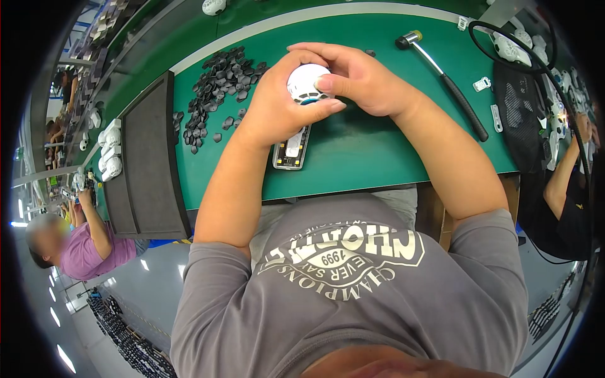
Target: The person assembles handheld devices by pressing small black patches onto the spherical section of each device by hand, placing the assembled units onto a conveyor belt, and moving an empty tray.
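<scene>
Both hands are closed around a round white plastic part with a blue ring at its lower edge, held just above the green mat. My left hand grips it from the left and below. My right hand covers it from the right, thumb pressed on its top. Directly below the hands a slim dark fixture with a white insert lies on the mat. A pile of small dark grey plastic pieces lies to the left of the hands.
A hammer with a black handle lies at the right. A dark grey tray stands along the mat's left edge, with white parts beyond it. Other people sit at the left and right.
</scene>
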Demonstrator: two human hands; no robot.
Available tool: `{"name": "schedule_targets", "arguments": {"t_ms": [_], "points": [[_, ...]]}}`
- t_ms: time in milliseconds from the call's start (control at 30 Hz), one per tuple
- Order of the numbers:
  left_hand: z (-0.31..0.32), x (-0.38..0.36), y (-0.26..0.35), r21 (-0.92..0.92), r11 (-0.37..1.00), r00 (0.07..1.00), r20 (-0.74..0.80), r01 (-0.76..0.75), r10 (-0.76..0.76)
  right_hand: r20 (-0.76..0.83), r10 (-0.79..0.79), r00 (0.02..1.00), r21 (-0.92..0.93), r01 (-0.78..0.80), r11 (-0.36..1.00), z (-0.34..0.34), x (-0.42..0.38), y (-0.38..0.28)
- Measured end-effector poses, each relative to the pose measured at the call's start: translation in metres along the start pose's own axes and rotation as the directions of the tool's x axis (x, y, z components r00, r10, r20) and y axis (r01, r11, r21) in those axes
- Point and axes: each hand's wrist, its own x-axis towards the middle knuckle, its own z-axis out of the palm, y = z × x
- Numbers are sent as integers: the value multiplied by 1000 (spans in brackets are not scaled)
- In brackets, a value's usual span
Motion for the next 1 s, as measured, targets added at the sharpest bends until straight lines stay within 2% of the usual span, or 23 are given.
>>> {"name": "schedule_targets", "arguments": {"t_ms": [67,167,233,333,400,433,467,500,533,567,600,633,733,833,900,967,1000], "points": [[0,0,4,24,1000,1000,-13,-2,3,8,-17,1000,-20,17,1000,2,0,-5],[0,-2,12,158,986,998,-24,-50,54,6,-29,1000,-47,29,998,8,-2,-8],[0,-1,10,167,984,997,-24,-63,68,-7,-48,999,-88,48,995,10,-3,-10],[2,-1,14,193,977,996,-17,-86,91,24,-75,997,-58,76,995,3,-4,-12],[7,5,25,378,877,935,-69,-297,347,31,-96,995,-42,97,994,-10,-2,-13],[9,5,29,466,798,880,-78,-383,468,-101,-106,989,-16,105,994,-21,0,-12],[10,1,31,465,799,881,-78,-381,466,-230,-110,967,7,115,993,-31,2,-13],[12,-5,33,476,745,849,7,-467,528,-351,-110,930,25,127,992,-41,2,-14],[13,-11,36,482,682,806,91,-550,585,-344,-114,932,20,129,991,-50,0,-16],[15,-16,38,480,612,753,176,-628,635,-480,-128,868,-380,-74,922,-59,-3,-18],[17,-23,40,484,608,751,175,-629,637,-585,-205,784,-665,-320,675,-65,-5,-16],[19,-33,42,447,636,759,178,-629,626,-584,-207,785,-665,-317,676,-63,-5,-18],[23,-47,45,364,691,776,190,-624,601,-531,-36,846,-804,-491,335,-50,-10,-26],[17,-44,53,181,873,891,81,-453,446,-456,-12,890,-860,-438,262,-52,-10,-12],[15,-38,59,211,879,904,127,-428,409,-414,-5,910,-888,-403,219,-52,-10,-5],[11,-26,66,271,888,923,210,-372,322,-408,28,913,-878,-400,263,-53,-9,-3],[7,-18,74,275,883,921,205,-380,333,-403,45,914,-872,-398,284,-53,-8,-4]]}}
